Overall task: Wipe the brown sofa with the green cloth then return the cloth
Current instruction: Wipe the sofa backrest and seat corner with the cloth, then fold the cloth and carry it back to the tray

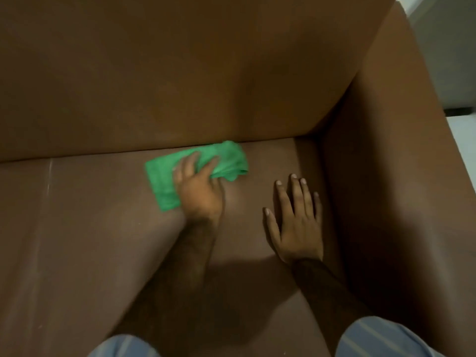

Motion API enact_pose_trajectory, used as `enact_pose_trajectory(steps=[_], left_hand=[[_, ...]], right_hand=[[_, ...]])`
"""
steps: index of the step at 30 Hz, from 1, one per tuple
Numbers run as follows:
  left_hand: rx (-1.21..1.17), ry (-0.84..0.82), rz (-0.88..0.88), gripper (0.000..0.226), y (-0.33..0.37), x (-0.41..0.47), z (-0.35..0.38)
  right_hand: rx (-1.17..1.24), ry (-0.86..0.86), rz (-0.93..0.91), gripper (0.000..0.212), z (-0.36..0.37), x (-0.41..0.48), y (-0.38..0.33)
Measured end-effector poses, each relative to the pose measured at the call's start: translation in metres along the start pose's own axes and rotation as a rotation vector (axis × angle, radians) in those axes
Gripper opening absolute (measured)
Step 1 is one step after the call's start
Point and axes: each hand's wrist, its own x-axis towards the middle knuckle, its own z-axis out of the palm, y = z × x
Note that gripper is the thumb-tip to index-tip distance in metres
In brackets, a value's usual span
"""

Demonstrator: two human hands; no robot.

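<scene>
Domestic living room, as I read it: brown sofa with padded armrest, pale tiled floor beside it.

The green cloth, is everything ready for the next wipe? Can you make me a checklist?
1. Left hand pressing on the green cloth: ok.
2. Cloth lying flat: not ok, its right end is bunched.
3. Cloth touching the brown sofa seat: ok.
4. Right hand off the cloth, spread flat on the seat: ok.
5. Seat around the cloth free of things: ok.
6. Dirt left on the seat: cannot tell.
</scene>
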Motion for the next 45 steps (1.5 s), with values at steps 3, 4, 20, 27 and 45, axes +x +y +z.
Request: enact_pose_trajectory(steps=[3,4,20,27,45], left_hand=[[0.051,-0.176,0.217,0.051,0.037,0.010,0.027],[0.055,-0.220,0.273,0.051,0.038,0.014,0.026],[0.325,-0.279,0.565,0.049,-0.098,-0.105,-0.048],[0.332,-0.512,0.743,0.052,-0.123,-0.129,-0.076],[-0.362,-0.255,-0.424,0.029,-0.099,-0.097,-0.113]], right_hand=[[0.008,0.015,0.001,0.066,0.000,-0.001,0.000],[0.009,0.016,0.004,0.066,0.000,0.000,-0.001],[-0.014,0.043,-0.004,0.065,0.001,-0.002,-0.004],[0.034,-0.039,0.048,0.066,-0.009,0.000,-0.014],[0.310,-0.477,-0.441,0.058,-0.048,-0.007,-0.116]])
